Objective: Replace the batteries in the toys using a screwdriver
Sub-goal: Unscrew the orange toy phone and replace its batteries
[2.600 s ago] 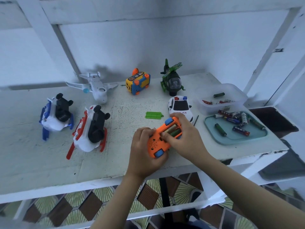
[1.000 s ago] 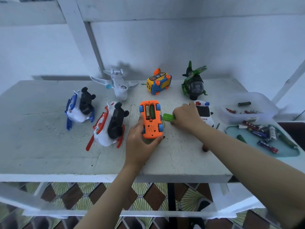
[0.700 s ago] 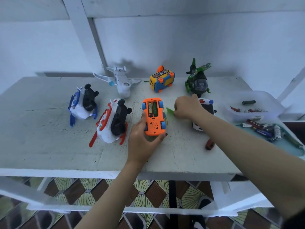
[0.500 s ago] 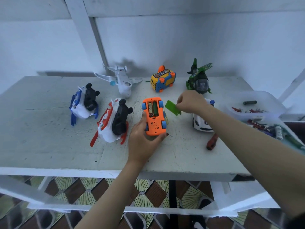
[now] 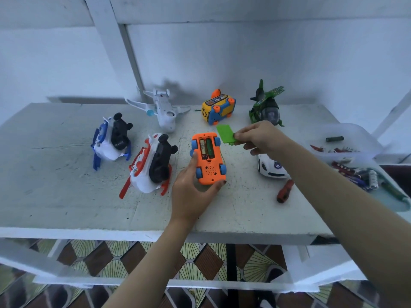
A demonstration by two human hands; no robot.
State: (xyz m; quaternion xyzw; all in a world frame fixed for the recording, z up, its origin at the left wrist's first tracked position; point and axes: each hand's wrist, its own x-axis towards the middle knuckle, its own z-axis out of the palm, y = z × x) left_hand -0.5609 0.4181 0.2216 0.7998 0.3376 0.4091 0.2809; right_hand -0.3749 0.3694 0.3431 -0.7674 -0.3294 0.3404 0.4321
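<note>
Head view looks down on a rough, white-painted tabletop with an orange plastic toy car lying wheels-up near its middle. Left of the car lies a red-and-white plastic toy with a black underside, and farther left a blue-and-white plastic toy of the same shape. Behind the car stand a white toy airplane, a yellow-and-blue toy bus and a green toy helicopter.

Right of the car, the right forearm crosses over a white toy police car and hides its rear. A red-handled screwdriver lies beside it, its shaft hidden under the arm. Farther right, a clear plastic tub and a teal tray of loose batteries are blurred.

The left hand grips the car's near end, fingers curled around it. The right hand pinches a flat green rectangular battery cover in the air just right of the car's open compartment, where two cylindrical batteries lie side by side.
</note>
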